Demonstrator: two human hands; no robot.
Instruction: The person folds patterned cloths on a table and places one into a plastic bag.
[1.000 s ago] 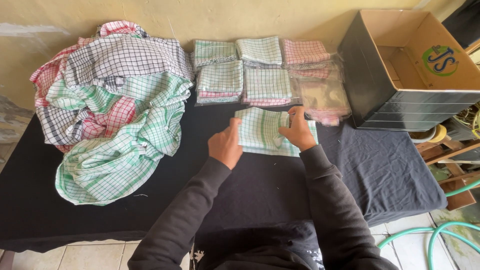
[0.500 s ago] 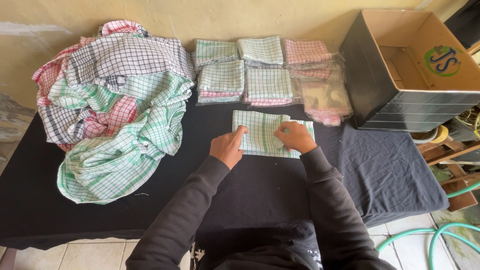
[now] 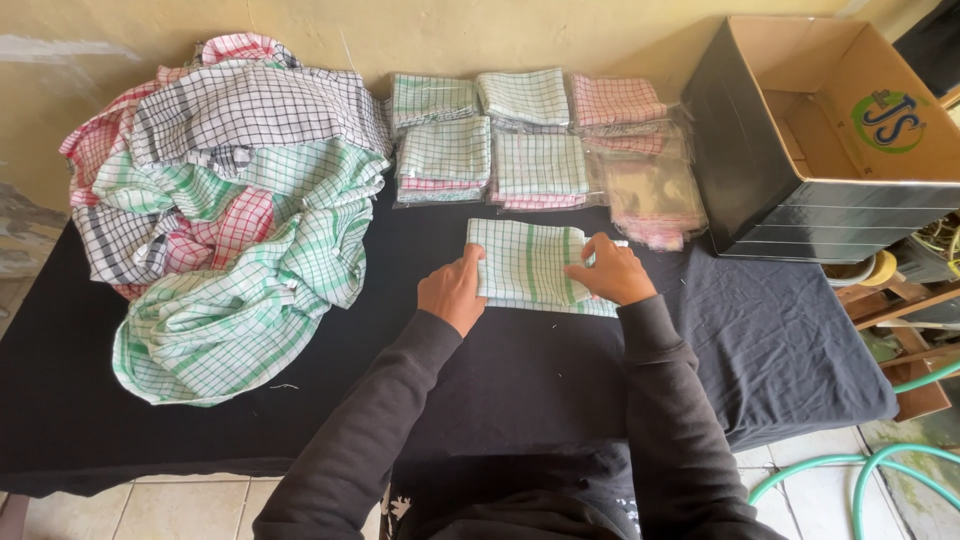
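head view | folded green-checked cloth [image 3: 528, 262] lies centre frame on the black-covered desk [image 3: 780, 350] | left hand [image 3: 455, 290] pressed flat on its left edge | right hand [image 3: 610, 272] fingers down on its right part (neither clamped) | loose checked cloth heap [image 3: 225, 210] upper left | folded stacks [image 3: 490, 140] above | open cardboard box [image 3: 830, 130] upper right

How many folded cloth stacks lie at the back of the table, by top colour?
Green-checked stacks: 4
Pink-checked stacks: 1
Total: 5
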